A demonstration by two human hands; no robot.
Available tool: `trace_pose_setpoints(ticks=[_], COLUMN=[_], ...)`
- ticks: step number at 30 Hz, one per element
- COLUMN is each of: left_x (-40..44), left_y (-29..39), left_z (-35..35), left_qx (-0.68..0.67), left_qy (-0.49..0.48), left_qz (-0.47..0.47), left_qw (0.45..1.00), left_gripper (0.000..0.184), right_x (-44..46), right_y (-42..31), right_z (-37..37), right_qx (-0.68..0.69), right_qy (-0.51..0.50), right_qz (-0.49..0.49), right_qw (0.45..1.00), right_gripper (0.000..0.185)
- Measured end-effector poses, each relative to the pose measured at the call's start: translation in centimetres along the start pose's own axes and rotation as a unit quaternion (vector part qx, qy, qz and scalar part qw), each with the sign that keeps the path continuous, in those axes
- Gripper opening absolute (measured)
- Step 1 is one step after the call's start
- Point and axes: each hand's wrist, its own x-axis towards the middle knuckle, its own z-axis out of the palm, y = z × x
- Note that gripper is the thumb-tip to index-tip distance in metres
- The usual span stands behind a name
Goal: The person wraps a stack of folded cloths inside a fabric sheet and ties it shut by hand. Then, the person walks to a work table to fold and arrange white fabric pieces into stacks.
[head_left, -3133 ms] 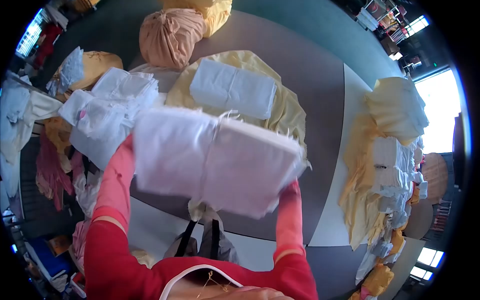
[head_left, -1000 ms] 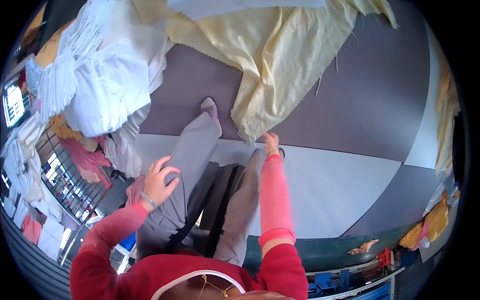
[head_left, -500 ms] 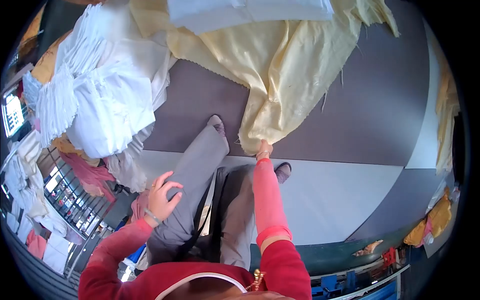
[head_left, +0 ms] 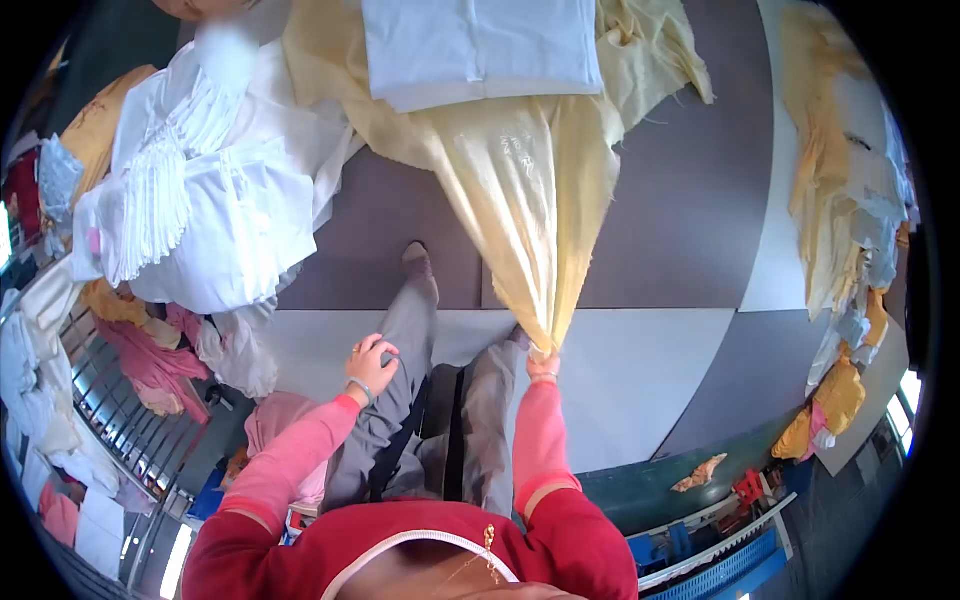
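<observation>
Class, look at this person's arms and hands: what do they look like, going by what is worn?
Both arms have red sleeves, with pink sleeve covers over the forearms. The left hand is gloveless, with a greyish bangle at its wrist; the right hand, also gloveless, has a thin bracelet.

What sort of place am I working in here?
Probably a textile workroom, perhaps a laundry: a neat white stack lies on yellow cloth, and more white cloth is heaped beside it.
</observation>
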Motion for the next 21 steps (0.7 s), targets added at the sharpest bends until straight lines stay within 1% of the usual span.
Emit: trace_pose_setpoints(ticks=[2,5,8,9,11,12,14,16,18,19,20,21], left_x=[-0.1,0.0,0.5,0.9,2.0,2.5,4.4,5.2,7.2,8.6,9.8,10.6], left_y=[-0.9,-1.5,-3.0,-3.0,-3.3,-2.6,-0.1,5.6,9.9,11.3,12.5,13.7], left_z=[0.1,-0.1,0.1,0.1,-0.7,-1.5,-2.9,-5.8,-6.3,-6.0,-5.9,-6.0], left_qx=[-0.008,-0.027,-0.089,-0.163,-0.304,-0.349,-0.435,-0.447,-0.524,-0.591,-0.649,-0.684], left_qy=[-0.001,-0.037,-0.026,-0.039,-0.066,-0.099,-0.157,-0.211,-0.280,-0.326,-0.368,-0.390], left_qz=[0.011,0.018,0.051,0.027,-0.028,-0.024,-0.014,-0.048,-0.211,-0.247,-0.280,-0.226], left_qw=[1.000,0.999,0.994,0.985,0.950,0.932,0.887,0.868,0.776,0.695,0.604,0.574], left_gripper=[0.015,0.017,0.021,0.022,0.025,0.030,0.040,0.052,0.062,0.061,0.060,0.056], right_x=[1.3,-4.3,-10.0,-11.1,-13.2,-15.5,-20.8,-26.9,-28.8,-29.1,-29.0,-29.3], right_y=[1.7,1.9,1.3,1.5,2.5,2.6,2.8,1.9,1.3,0.8,0.4,-0.1], right_z=[0.5,6.7,11.4,12.2,13.6,15.0,18.0,21.4,22.7,23.0,23.0,23.3], right_qx=[-0.043,-0.052,-0.182,-0.174,-0.157,-0.159,-0.151,-0.164,-0.110,-0.082,-0.068,-0.070], right_qy=[-0.101,-0.022,-0.031,-0.074,-0.158,-0.138,-0.162,-0.197,-0.256,-0.285,-0.318,-0.316], right_qz=[0.055,0.088,0.078,0.066,0.045,0.026,0.017,0.025,0.050,0.061,0.059,0.058], right_qw=[0.992,0.995,0.980,0.980,0.974,0.977,0.975,0.966,0.959,0.953,0.944,0.944], right_gripper=[0.032,0.032,0.036,0.037,0.039,0.041,0.041,0.043,0.043,0.043,0.043,0.043])
